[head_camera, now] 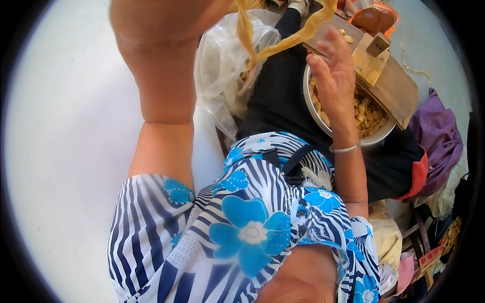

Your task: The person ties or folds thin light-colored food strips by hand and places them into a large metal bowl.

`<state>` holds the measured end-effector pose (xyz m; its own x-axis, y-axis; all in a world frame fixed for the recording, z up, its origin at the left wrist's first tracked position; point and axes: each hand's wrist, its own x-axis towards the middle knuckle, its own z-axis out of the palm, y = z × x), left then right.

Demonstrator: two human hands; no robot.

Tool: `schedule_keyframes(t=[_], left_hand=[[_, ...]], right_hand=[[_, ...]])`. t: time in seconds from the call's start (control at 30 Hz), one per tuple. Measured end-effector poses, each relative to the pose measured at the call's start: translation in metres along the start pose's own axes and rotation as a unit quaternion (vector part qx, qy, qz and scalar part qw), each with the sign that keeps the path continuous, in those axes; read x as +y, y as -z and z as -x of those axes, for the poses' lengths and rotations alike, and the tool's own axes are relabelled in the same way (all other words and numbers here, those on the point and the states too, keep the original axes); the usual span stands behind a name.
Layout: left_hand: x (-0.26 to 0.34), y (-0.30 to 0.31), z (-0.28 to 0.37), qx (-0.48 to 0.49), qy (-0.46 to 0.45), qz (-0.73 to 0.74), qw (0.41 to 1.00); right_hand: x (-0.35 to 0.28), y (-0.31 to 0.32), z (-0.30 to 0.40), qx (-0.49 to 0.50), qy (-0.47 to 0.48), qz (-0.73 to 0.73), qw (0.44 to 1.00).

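My left arm reaches up past the top edge; only the wrist and heel of my left hand (166,17) show, with the fingers out of view. A long, yellowish twisted strip (291,41) hangs from the top edge in a V-shaped loop. To its right, my right hand (335,75) is raised, thumb and fingers apart, with no hold on anything visible. Below that hand stands a pale round basin (307,89) of short, chopped yellowish pieces (369,113). Across its rim lies a wooden board (394,89) bearing a wooden block (370,60) and a few cut bits (345,36).
A clear plastic bag (219,64) lies left of my black-trousered legs (269,102). Beyond the board is an orange container (390,15). Purple cloth (435,132) and red cloth (418,174) lie at the right. A loose thin strand (415,70) rests on the pale floor (68,132).
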<state>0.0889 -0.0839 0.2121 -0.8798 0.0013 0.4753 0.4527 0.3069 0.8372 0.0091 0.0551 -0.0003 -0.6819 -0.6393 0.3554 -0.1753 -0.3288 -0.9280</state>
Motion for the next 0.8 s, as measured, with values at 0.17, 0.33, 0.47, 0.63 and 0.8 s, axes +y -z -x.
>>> schedule_keyframes(t=[0.17,0.33,0.47,0.63,0.8], left_hand=[[-0.020,-0.056,0.000,-0.054,-0.171,-0.187,0.966],[-0.049,-0.039,0.033,0.056,-0.036,0.044,0.997],[-0.032,-0.030,0.082,0.266,0.140,-0.150,0.942],[-0.040,-0.007,0.127,0.296,0.149,0.027,0.943],[-0.099,-0.040,0.161,0.268,0.324,0.130,0.898]], right_hand=[[-0.021,0.016,-0.017,-0.017,0.032,0.140,0.990],[0.000,0.047,-0.006,0.003,-0.053,0.065,0.996],[-0.030,0.122,0.038,0.147,0.090,0.257,0.951],[-0.091,0.283,0.086,0.482,0.211,0.282,0.803],[-0.100,0.334,0.119,0.343,0.028,0.510,0.789]])
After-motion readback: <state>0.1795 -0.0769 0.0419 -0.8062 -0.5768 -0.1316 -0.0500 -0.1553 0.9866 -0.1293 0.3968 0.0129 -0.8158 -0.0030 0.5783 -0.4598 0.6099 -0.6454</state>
